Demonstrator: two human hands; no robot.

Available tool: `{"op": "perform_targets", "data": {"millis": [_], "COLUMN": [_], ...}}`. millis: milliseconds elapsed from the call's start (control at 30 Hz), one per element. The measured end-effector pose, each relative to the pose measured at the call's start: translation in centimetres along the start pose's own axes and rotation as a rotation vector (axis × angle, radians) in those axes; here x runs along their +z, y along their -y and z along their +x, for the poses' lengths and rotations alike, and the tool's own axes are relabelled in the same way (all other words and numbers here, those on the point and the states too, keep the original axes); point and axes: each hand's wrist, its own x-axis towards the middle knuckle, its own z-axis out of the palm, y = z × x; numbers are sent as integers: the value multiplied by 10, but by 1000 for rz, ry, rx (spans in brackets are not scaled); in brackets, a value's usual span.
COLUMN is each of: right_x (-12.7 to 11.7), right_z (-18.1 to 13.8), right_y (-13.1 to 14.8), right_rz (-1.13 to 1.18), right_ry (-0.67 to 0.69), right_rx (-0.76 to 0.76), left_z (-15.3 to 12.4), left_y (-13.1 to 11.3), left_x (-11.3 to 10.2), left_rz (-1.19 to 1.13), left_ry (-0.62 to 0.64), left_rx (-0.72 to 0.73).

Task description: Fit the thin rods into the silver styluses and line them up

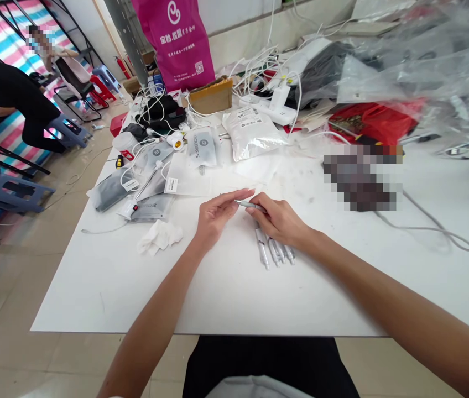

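A slim grey-and-silver pen (250, 204) lies crosswise between my two hands, just above the white table (105, 287). My right hand (280, 218) is closed around its right part, thumb and fingers pinching the barrel. At the pen's left end is my left hand (217, 214), its fingers stretched long and its thumb against the tip; the exact contact is partly hidden. Below my right hand, several similar pens (275, 253) in clear sleeves lie side by side, their upper ends covered by the hand.
A crumpled tissue (160, 237) lies left of my hands. Behind are packaged pouches (112, 189), a white plastic parcel (253, 132), tangled white cables (259, 72) and a magenta bag (180, 44). A blurred dark object (361, 179) with a cable is at right. Two people sit at far left.
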Motion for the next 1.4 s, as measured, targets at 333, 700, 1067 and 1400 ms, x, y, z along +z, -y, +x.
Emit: {"op": "perform_targets", "data": {"millis": [333,700,1067,1400], "right_x": [1,11,5,12], "right_z": [1,-3,-3,-4], "right_y": [3,-5,-5,-1], "right_rz": [-2,-160,-63,-255], "right_ry": [0,-39,-9,43], "right_rx": [46,9,-31,-50], "left_z": [-2,-6,-5,-9], "left_y": [3,7,5,4], "left_x": [5,15,14,23], "left_rz": [106,35,-78,-10], "left_ry": [-182,-381,-94,-435], "left_rx": [-30,-74,-48,-73]}}
